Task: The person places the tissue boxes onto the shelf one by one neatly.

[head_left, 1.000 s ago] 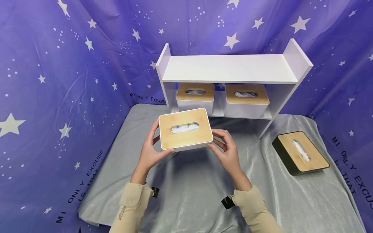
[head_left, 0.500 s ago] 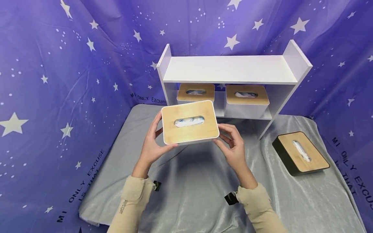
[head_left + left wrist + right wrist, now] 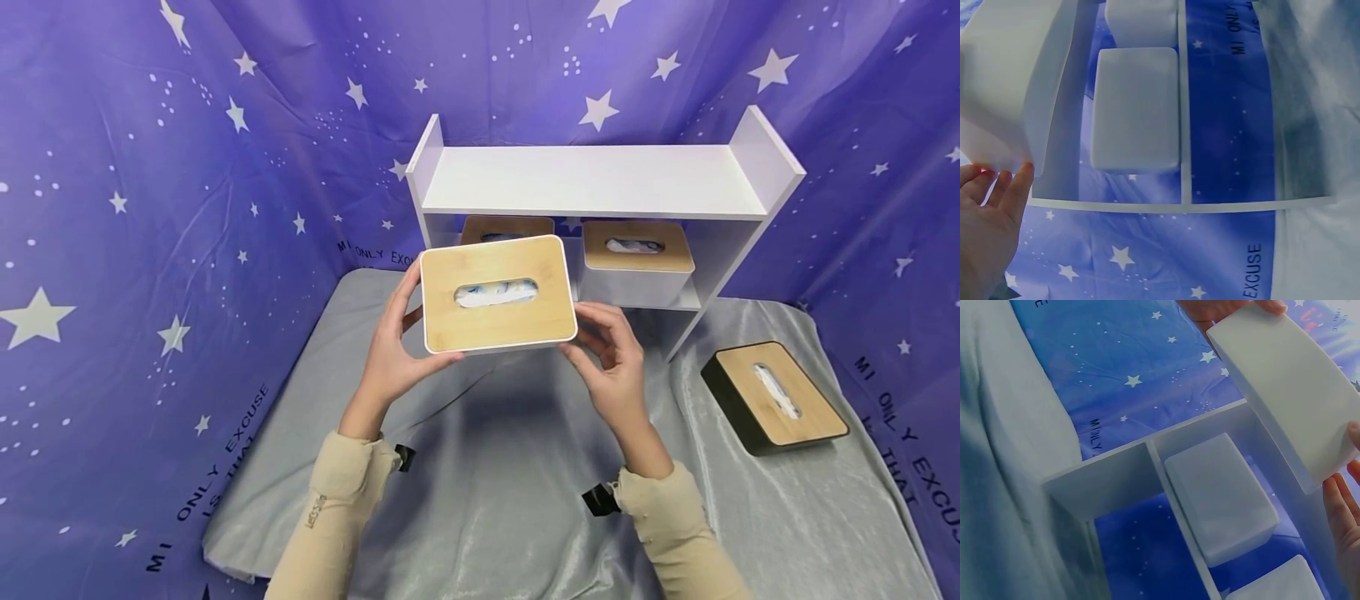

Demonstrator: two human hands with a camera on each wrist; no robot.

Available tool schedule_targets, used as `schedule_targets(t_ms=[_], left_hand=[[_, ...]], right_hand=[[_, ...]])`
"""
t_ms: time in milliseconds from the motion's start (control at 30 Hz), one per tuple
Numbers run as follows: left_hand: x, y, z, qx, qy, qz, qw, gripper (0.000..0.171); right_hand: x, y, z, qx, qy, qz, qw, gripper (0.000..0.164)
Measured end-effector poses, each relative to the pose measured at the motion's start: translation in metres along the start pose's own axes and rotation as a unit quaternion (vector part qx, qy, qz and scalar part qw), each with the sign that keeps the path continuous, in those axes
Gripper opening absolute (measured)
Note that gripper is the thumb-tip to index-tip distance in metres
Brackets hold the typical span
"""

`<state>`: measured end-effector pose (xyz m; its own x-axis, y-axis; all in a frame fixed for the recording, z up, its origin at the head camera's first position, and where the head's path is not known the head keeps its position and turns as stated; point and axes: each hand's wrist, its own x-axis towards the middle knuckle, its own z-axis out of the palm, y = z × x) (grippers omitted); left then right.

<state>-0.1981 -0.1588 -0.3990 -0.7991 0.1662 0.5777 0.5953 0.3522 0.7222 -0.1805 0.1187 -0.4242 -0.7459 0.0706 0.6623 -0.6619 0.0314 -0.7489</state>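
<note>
A white tissue box point(image 3: 495, 327) with a pale wooden lid is held up in front of the shelf, tilted so its lid faces the head camera. My left hand point(image 3: 390, 354) grips its left end, thumb along the front lower edge. At the right end, the fingers and thumb of my right hand point(image 3: 617, 362) pinch the lower corner. Through the oval slot, white tissue shows. Behind it, a similar tissue box point(image 3: 480, 227) on the lower shelf is mostly hidden. Another white tissue box point(image 3: 637, 285) sits on that shelf to the right.
The white two-level shelf point(image 3: 592, 179) stands at the back on a grey cloth point(image 3: 510, 483). A dark-sided tissue box point(image 3: 780, 392) with a wooden lid lies at the right. Purple star-patterned curtains point(image 3: 285, 150) surround the back and sides.
Both hands have raised the tissue box and moved it slightly right, nearer the shelf in the head view. It now covers much of the left shelf box.
</note>
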Motion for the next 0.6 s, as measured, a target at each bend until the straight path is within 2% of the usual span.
schedule_targets(t_ms=[600], left_hand=[[0.035, 0.015, -0.006, -0.021, -0.011, 0.059, 0.9979, 0.123]], right_hand=[[0.029, -0.015, -0.002, 0.015, 0.021, -0.06, 0.998, 0.047]])
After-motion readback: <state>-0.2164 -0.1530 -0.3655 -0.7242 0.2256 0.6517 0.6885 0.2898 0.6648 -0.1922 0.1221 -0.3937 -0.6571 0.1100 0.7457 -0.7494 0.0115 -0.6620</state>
